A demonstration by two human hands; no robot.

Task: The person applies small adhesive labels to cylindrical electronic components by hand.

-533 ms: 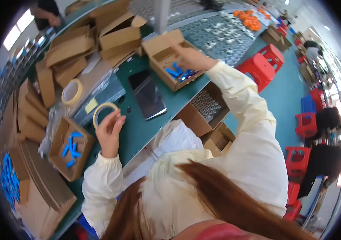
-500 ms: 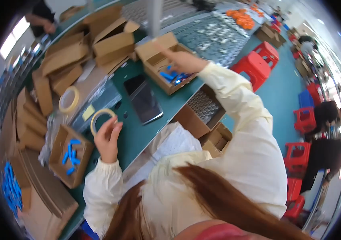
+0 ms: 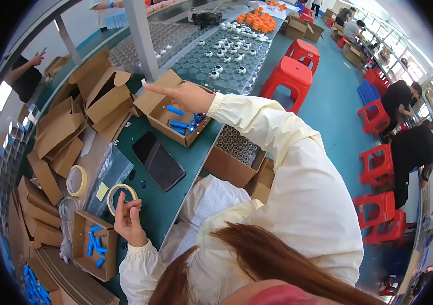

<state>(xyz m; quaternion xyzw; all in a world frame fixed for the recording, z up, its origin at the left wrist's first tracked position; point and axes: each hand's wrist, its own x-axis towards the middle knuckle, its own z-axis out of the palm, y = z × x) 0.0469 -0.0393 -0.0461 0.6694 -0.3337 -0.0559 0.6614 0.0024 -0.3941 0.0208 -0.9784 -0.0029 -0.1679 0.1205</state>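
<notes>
My right hand point(image 3: 190, 96) hangs over an open cardboard box point(image 3: 156, 120), its index finger stretched out to the left and the other fingers curled; I see nothing held in it. Blue cylinders point(image 3: 178, 125) lie in that box, some partly under the hand. My left hand point(image 3: 129, 226) is raised with thumb and fingers apart, right beside a roll of tape point(image 3: 111, 204) standing out behind the fingertips. Whether the fingers touch the roll I cannot tell. Just left of this hand, a smaller cardboard tray point(image 3: 105, 271) contains several blue cylinders point(image 3: 94, 239).
A black phone point(image 3: 158, 161) lies on the green table between my hands. Another tape roll point(image 3: 76, 181), plastic bags point(image 3: 117, 168) and opened cartons point(image 3: 59, 132) crowd the left. Red stools point(image 3: 288, 79) stand beyond the table. A carton of round metal pieces point(image 3: 237, 147) sits below the table edge.
The view has turned, so the whole scene appears shifted left and lower. My right hand stays over the box, finger still extended. My left hand remains beside the tape roll.
</notes>
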